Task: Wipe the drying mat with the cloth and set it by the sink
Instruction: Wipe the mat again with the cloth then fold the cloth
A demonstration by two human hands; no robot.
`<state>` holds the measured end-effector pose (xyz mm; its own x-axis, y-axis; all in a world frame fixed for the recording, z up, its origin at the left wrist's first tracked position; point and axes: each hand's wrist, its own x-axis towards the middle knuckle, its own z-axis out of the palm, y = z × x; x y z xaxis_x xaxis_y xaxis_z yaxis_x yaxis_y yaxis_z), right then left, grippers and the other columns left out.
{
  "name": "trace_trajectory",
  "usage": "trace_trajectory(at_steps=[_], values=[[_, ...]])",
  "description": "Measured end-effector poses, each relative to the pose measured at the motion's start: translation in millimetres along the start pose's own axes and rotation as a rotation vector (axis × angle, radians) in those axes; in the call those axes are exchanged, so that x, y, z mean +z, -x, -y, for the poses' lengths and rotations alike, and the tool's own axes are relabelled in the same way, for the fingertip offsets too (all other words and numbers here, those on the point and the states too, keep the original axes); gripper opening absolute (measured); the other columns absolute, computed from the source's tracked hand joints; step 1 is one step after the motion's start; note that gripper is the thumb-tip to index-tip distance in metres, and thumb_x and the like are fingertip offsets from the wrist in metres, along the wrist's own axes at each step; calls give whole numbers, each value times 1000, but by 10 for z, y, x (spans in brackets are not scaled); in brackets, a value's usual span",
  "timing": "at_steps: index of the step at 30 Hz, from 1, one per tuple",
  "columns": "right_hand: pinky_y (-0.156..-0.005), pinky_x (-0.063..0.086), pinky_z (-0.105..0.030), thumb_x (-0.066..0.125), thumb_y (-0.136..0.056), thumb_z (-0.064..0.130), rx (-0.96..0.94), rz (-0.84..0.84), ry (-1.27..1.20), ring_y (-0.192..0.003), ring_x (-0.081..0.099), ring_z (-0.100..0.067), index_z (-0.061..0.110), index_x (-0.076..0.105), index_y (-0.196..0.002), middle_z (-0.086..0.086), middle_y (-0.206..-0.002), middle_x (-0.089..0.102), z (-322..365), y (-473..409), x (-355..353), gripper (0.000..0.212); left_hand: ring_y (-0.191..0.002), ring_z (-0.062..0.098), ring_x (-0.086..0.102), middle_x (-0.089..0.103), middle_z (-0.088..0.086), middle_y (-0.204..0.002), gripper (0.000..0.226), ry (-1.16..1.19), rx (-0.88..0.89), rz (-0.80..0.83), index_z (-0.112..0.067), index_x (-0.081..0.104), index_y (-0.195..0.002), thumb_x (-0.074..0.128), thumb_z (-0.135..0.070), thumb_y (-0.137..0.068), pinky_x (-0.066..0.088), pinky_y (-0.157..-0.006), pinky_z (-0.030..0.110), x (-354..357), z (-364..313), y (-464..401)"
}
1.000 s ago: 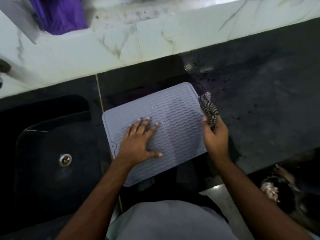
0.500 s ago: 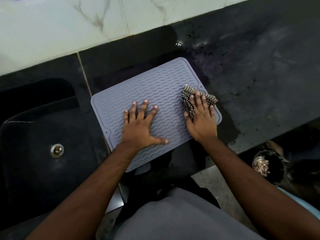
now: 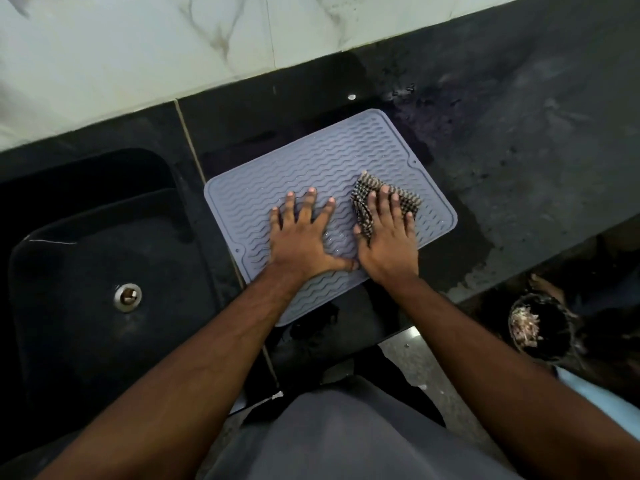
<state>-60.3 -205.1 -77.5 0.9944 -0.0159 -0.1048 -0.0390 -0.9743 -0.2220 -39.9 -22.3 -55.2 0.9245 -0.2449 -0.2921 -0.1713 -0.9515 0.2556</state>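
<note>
Two hands are what I see pressed on the grey ridged silicone drying mat (image 3: 311, 161). Leftmost is the black stone sink (image 3: 86, 271); the mat lies just beside it on the dark counter (image 3: 519, 150). My left hand (image 3: 304, 240) rests flat on the mat, fingers straight and spread. My right hand (image 3: 388, 244), fingers straight and close together, presses the crumpled checked cloth (image 3: 367, 199) onto the mat's right half.

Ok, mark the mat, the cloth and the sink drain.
mat (image 3: 311, 161), head view, on bare ribbed surface near the far edge
cloth (image 3: 403, 197), head view, on the checked fabric past the fingertips
drain (image 3: 127, 297), head view, on its metal centre
</note>
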Motion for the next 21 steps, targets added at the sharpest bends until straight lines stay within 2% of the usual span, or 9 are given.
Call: trace_trajectory(at_steps=[4,11,13,17,21], values=[[-125,-2,-45,23,-103,55,13,46,-57,-155,-7,-14,27,3,-161,5,-169,-4,-88,-140,-69,67,-156,34,-10,-9,3,-171,131,-14,60,52,-34,-2,-162,46,-101,-60,-3,-124,59,-72,111,85],[-125,4,-46,28,-101,57,103,-55,-68,-155,4,-15,29,17,-160,5,-169,10,47,-106,9,66,-158,22,-1,0,3,-172,132,30,-13,-139,-23,5,-164,42,-101,-64,0,-126,47,92,774,1022],[-125,6,-49,30,-102,54,157,-60,-141,-155,7,-17,25,21,-160,2,-168,13,253,-36,19,65,-158,19,-2,-2,3,-172,133,32,-31,-120,-21,4,-164,36,-101,-64,-2,-126,44,176,801,1122],[-123,12,-49,31,-99,49,87,-85,-143,-154,17,-21,17,27,-158,-3,-166,20,970,464,229,68,-158,22,1,1,9,-171,135,-15,-30,-105,-12,9,-163,35,-100,-64,-3,-128,41,173,801,1055],[-125,5,-45,32,-99,47,-30,65,-183,-155,8,-15,19,24,-159,2,-168,13,1302,808,298,67,-157,24,15,15,11,-170,107,-2,-16,-172,-9,23,-161,38,-75,-78,6,-128,39,173,809,1078]])
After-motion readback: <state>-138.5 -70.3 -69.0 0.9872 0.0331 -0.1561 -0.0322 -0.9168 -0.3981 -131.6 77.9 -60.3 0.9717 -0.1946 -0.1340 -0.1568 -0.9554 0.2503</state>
